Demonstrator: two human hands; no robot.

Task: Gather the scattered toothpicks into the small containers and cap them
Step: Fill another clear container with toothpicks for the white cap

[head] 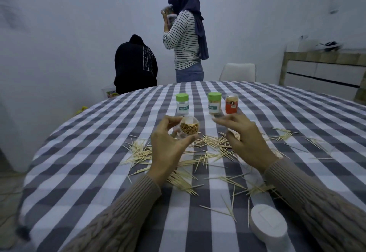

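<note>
Looking down from the head camera, we hold a small clear container point(189, 128) packed with toothpicks, our left hand point(168, 144) pinching it between thumb and fingertips, its open mouth tilted toward us. Our right hand point(245, 138) hovers apart at three o'clock of it, fingers relaxed, gripping nothing we can see. Scattered toothpicks point(206, 152) lie on the checked tablecloth point(99, 172) beneath. At twelve o'clock stand two green-capped jars point(182, 104) and a red jar point(231, 105).
</note>
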